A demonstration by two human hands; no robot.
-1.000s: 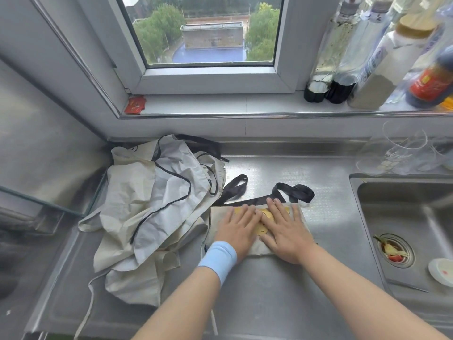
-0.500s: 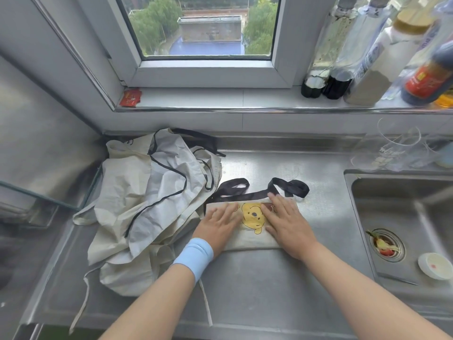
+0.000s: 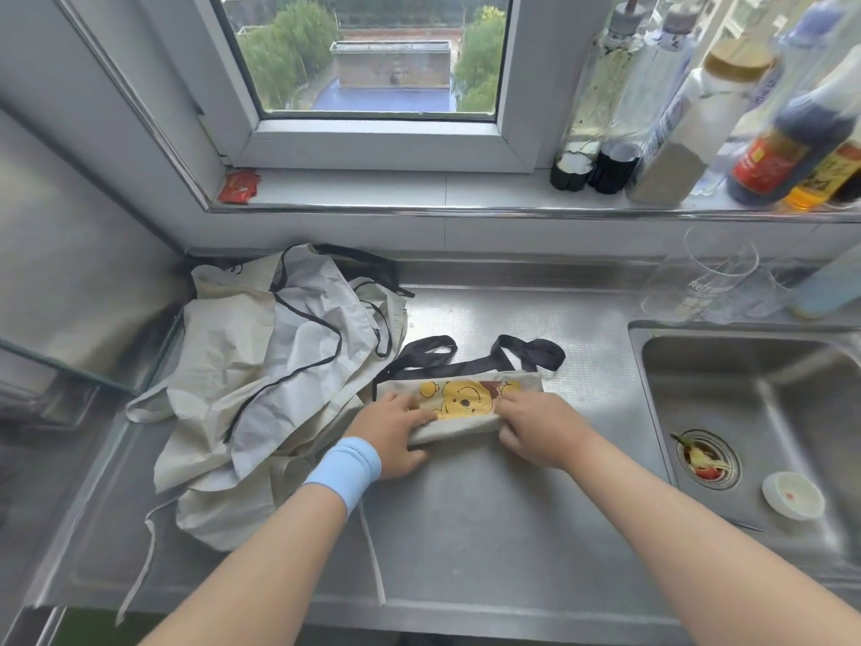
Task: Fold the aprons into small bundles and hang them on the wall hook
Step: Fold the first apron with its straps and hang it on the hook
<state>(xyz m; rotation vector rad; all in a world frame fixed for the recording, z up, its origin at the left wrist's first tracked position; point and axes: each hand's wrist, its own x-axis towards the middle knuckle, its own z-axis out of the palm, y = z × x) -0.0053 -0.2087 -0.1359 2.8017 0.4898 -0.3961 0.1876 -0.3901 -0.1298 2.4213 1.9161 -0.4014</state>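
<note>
**Folded apron gripped at both ends on the steel counter**

The folded apron (image 3: 466, 403) – a narrow cream band with a yellow bear print on top – lies on the counter (image 3: 489, 529), just in front of the person. Its black straps (image 3: 470, 363) loop loosely on the steel behind it. The left hand (image 3: 393, 433), with a blue wristband (image 3: 345, 470), grips the band's left end, and the right hand (image 3: 536, 431) curls over its right end; the two hands are apart, with the print between them. Touching the band's left end is a crumpled heap of aprons (image 3: 279, 380), pale with dark trim. To the right is the sink (image 3: 745, 398), holding a small white dish (image 3: 792, 495). Bottles (image 3: 675, 123) stand on the windowsill (image 3: 419, 188) – a red packet (image 3: 238, 187) lies at its left end.
</note>
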